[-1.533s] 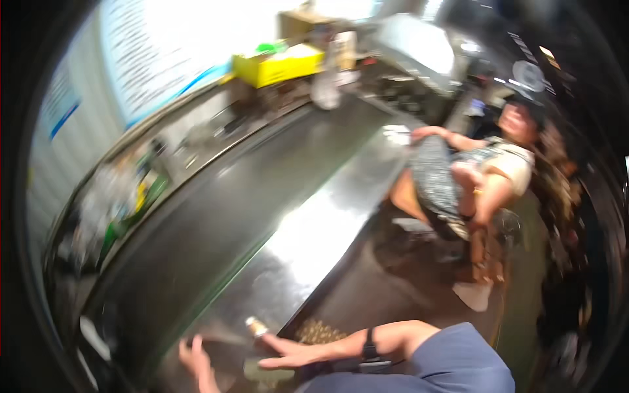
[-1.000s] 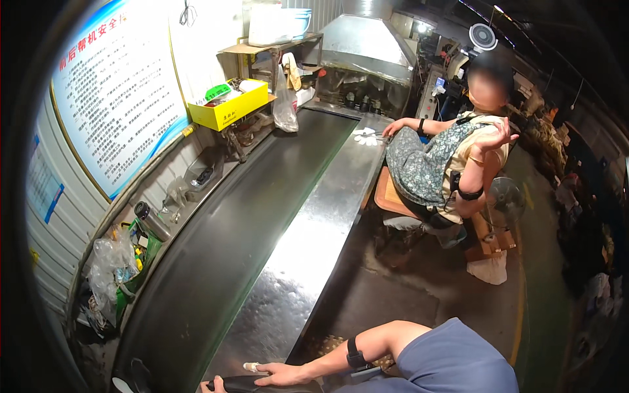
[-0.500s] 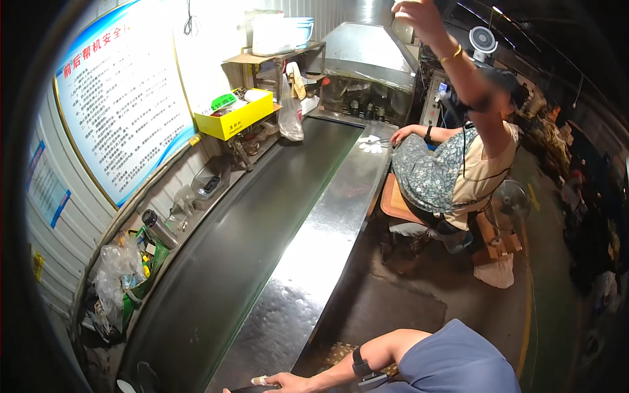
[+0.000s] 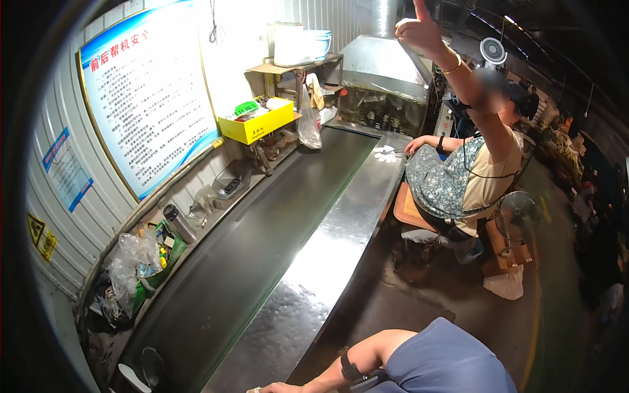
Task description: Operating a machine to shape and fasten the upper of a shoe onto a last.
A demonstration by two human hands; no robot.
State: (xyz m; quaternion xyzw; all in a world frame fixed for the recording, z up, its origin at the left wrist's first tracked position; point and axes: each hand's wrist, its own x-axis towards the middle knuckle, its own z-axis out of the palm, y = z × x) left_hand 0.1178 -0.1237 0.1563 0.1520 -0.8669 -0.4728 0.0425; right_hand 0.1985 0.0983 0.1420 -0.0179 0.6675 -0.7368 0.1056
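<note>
My right hand (image 4: 280, 388) is at the bottom edge, over the near end of the metal table (image 4: 288, 314). Only its back and a pale-wrapped fingertip show; the other fingers and anything in them are cut off by the picture's edge. A black band (image 4: 350, 368) circles that forearm below a blue sleeve (image 4: 449, 357). My left hand is out of sight. On the dark conveyor belt (image 4: 236, 236), at the lower left, lies a dark shoe-like piece with a white edge (image 4: 134, 378).
A seated co-worker (image 4: 445, 177) at the table's far right raises a pointing hand (image 4: 422, 36); white gloves (image 4: 386, 154) lie near the other hand. A metal flask (image 4: 178, 223), plastic bags (image 4: 128, 262) and a yellow box (image 4: 255, 123) line the wall side. A metal hood (image 4: 383, 62) covers the belt's far end.
The whole view has shifted, so the scene sits farther right and slightly lower. My right hand has sunk toward the lower edge, and a dark thing beneath it has left view. The co-worker's raised finger now points up.
</note>
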